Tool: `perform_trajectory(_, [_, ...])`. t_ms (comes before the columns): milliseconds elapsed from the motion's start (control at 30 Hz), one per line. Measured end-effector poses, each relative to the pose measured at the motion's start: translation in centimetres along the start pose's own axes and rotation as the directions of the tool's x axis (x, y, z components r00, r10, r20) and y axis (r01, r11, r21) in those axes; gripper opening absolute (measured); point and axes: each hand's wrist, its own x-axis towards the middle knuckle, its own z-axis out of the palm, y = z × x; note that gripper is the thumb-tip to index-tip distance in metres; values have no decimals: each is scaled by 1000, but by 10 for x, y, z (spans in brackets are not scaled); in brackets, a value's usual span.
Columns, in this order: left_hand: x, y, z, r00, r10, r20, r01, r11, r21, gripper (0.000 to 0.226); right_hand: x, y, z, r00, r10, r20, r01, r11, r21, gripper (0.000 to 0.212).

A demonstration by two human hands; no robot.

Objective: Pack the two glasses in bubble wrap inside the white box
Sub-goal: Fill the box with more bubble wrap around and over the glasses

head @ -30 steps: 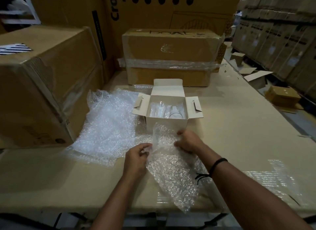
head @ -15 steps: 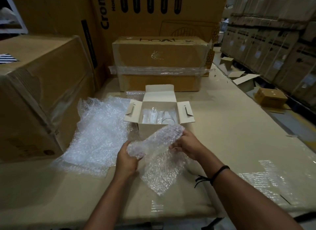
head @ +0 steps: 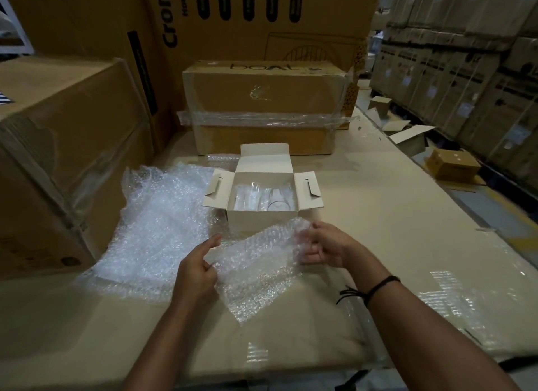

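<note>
The small white box stands open on the cardboard work surface, its flaps spread to the sides and back. Inside it lie clear glasses, one rim showing at the right. Just in front of the box I hold a sheet of bubble wrap spread between both hands. My left hand pinches its left edge, thumb raised. My right hand grips its right end, with the fingers curled into the wrap.
A large loose pile of bubble wrap lies left of the box. Big brown cartons stand on the left and a taped carton behind the box. Small cardboard boxes sit at the right, past the surface's edge.
The sheet was bunched into a roll between my hands half a second ago; now it is opened out flatter, with my hands further apart.
</note>
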Motion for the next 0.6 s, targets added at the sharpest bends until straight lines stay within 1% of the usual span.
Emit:
perform_trajectory(33, [-1,-3,0,1000,-18,6,18,998,-59,72,0,-1,2,999,-37,-26,34,994,-103,53])
perform_trajectory(100, [0,-10,2,997,-71,33,77,963,-259,60,-1,-3,5,992,-109,-59,89,958,-272,57])
perform_trajectory(133, [1,-10,3,995,-89,49,101,932,-349,50,-4,-5,7,989,-140,-49,117,939,-325,60])
perform_trajectory(200, [2,-6,5,992,-110,58,124,883,-453,36,-8,-7,12,986,-164,8,155,918,-366,65])
perform_trajectory(233, [2,-4,6,992,-113,49,123,869,-480,29,-8,-7,12,986,-162,42,166,915,-367,65])
perform_trajectory(267, [1,-3,9,994,-105,34,109,882,-458,26,-7,-6,13,985,-156,70,171,915,-366,60])
perform_trajectory(300, [1,-4,11,995,-94,13,91,911,-403,28,-6,-5,12,984,-150,95,174,916,-360,51])
perform_trajectory(333, [1,-7,13,995,-101,6,97,928,-359,32,-4,-4,11,982,-152,109,181,918,-352,38])
perform_trajectory(367, [1,-9,15,992,-124,1,117,929,-352,37,-2,-3,11,980,-168,109,196,918,-346,25])
perform_trajectory(400, [0,-9,15,988,-154,-8,139,916,-377,40,-1,-3,10,976,-194,95,215,918,-332,18])
perform_trajectory(467, [2,-11,12,978,-204,-47,168,897,-409,41,3,-3,7,971,-239,14,234,934,-270,10])
perform_trajectory(500, [3,-12,10,974,-212,-76,166,905,-392,40,3,-3,6,967,-253,-28,238,938,-252,10])
perform_trajectory(567, [4,-13,8,970,-210,-120,156,921,-357,38,5,-3,5,960,-271,-75,238,925,-295,23])
perform_trajectory(600, [4,-10,9,969,-209,-130,152,924,-351,37,5,-3,5,955,-286,-85,243,911,-332,25])
